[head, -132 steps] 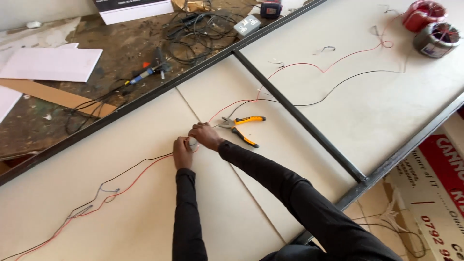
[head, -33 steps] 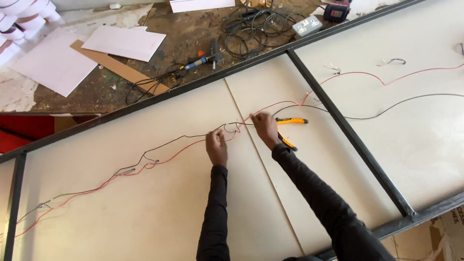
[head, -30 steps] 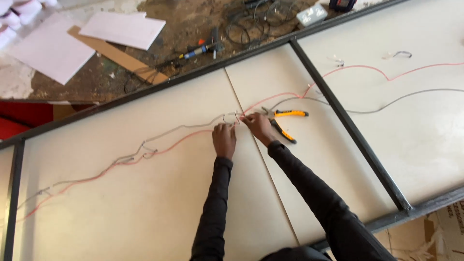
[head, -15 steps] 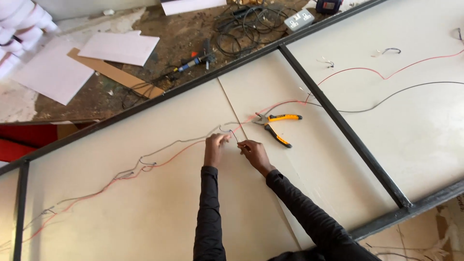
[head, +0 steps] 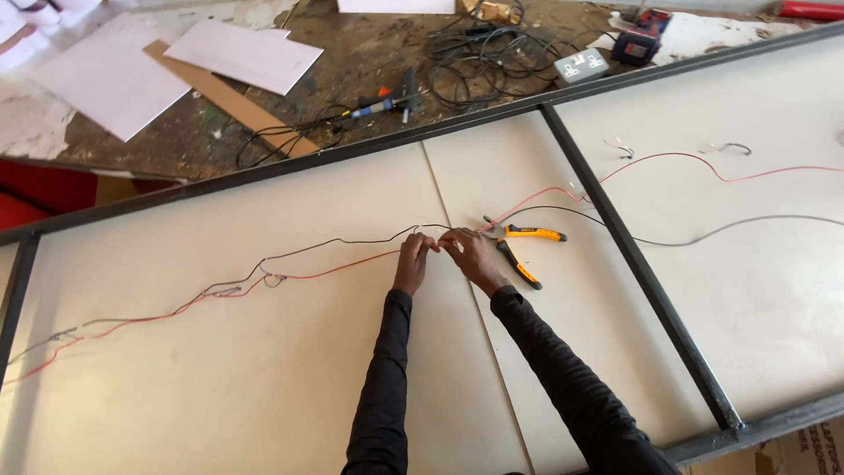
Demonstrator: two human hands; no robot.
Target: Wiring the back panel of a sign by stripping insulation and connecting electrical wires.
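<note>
Head view: left hand [head: 413, 260] and right hand [head: 469, 255], fingertips pinched on red wire [head: 343, 266] and black wire [head: 352, 243] mid-panel [head: 220, 378], apparently joining them; pliers [head: 519, 250] lay just right.

My left hand [head: 413, 261] and right hand [head: 468, 256] meet fingertip to fingertip on the red wire [head: 338, 268] and black wire [head: 352, 243] over the pale worktop [head: 264, 369]. Yellow-handled pliers [head: 519, 249] lie just right of my right hand, beside the dark frame bar [head: 633, 264].

Pliers [head: 519, 251] just right of hands [head: 444, 259]; panel [head: 220, 378] leftward open.
</note>
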